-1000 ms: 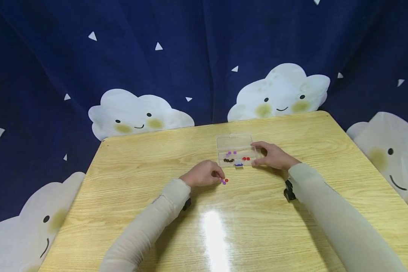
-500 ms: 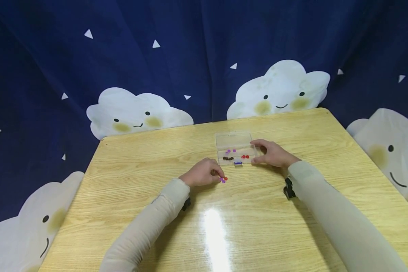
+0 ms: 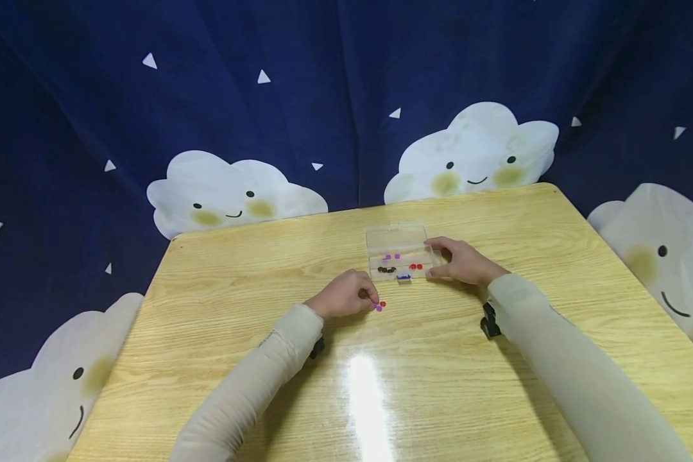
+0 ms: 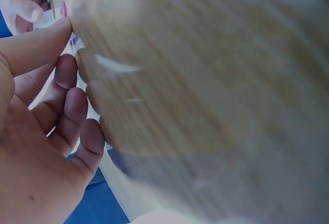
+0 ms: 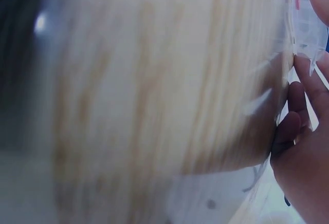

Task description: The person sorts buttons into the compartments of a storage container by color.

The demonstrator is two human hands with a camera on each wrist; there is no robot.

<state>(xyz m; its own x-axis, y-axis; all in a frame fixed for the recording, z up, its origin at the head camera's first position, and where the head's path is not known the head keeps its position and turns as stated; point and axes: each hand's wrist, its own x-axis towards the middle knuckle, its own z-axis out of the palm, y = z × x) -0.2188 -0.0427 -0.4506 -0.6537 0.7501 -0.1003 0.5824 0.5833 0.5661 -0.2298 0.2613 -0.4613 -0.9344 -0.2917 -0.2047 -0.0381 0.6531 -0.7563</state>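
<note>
A clear plastic box (image 3: 395, 240) stands with its lid raised at the middle back of the table. Purple beads (image 3: 397, 256), several dark brown beads (image 3: 386, 270) and red beads (image 3: 419, 266) lie inside it. My right hand (image 3: 464, 262) holds the box's right end between thumb and fingers; the right wrist view shows only part of that grip. In front of the box, my left hand (image 3: 344, 294) has thumb and index finger pinched on a small purple bead (image 4: 75, 41), mostly hidden by the fingertips. Another purple bead (image 3: 379, 308) and a red bead (image 3: 383, 304) lie right beside those fingertips.
The wooden table (image 3: 254, 269) extends around both arms. A blue clasp (image 3: 403, 277) sits on the box's front edge. Behind the table hangs a dark blue curtain (image 3: 300, 102) with clouds. Black wrist cameras (image 3: 489, 322) are strapped under the sleeves.
The head view has shifted slightly. My left fingertips have closed in on the purple bead near the table surface. My right hand stays on the box, which has not moved.
</note>
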